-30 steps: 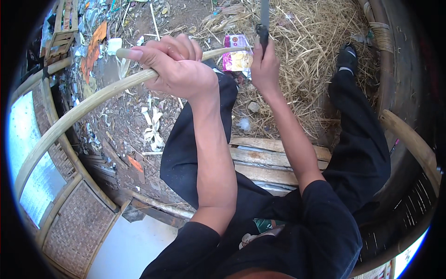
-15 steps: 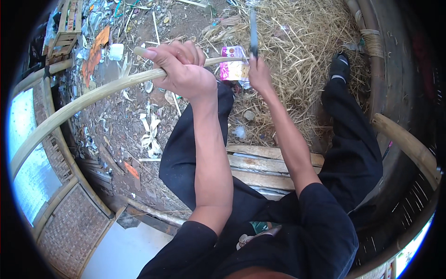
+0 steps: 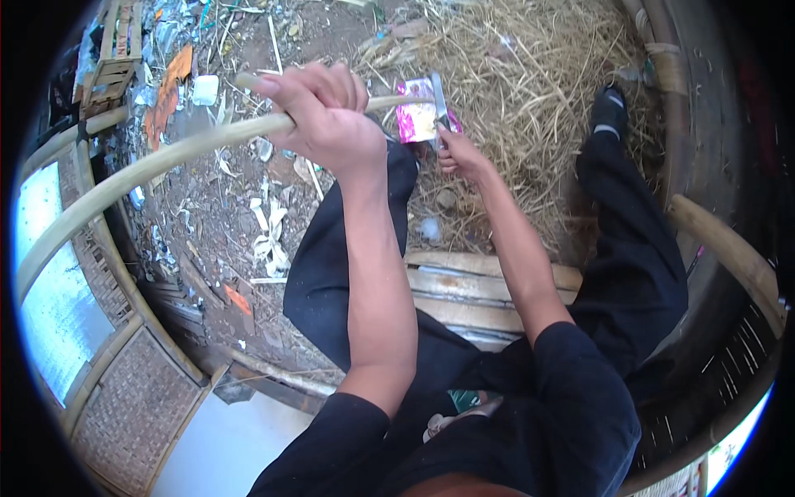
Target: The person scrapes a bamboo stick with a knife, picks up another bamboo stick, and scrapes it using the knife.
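Observation:
My left hand is closed around a long pale stick. The stick runs from the left edge of the view, through my fist, to a thinner end beyond it. My left thumb lies along it, pointing left. In my right hand is a knife, its blade pointing up and away from me. The blade is at the stick's far end; whether it touches the wood I cannot tell. Behind that end a shiny pink and white packet lies on the ground, partly hidden.
Dry straw covers the ground ahead and right. Scraps litter the soil at left, near a wooden crate. Wooden slats lie beneath my legs. A bamboo pole juts in at right, and a woven panel stands lower left.
My right hand has come down toward me, and the knife blade has tilted left, nearer the stick's end. My left hand keeps its hold almost in place.

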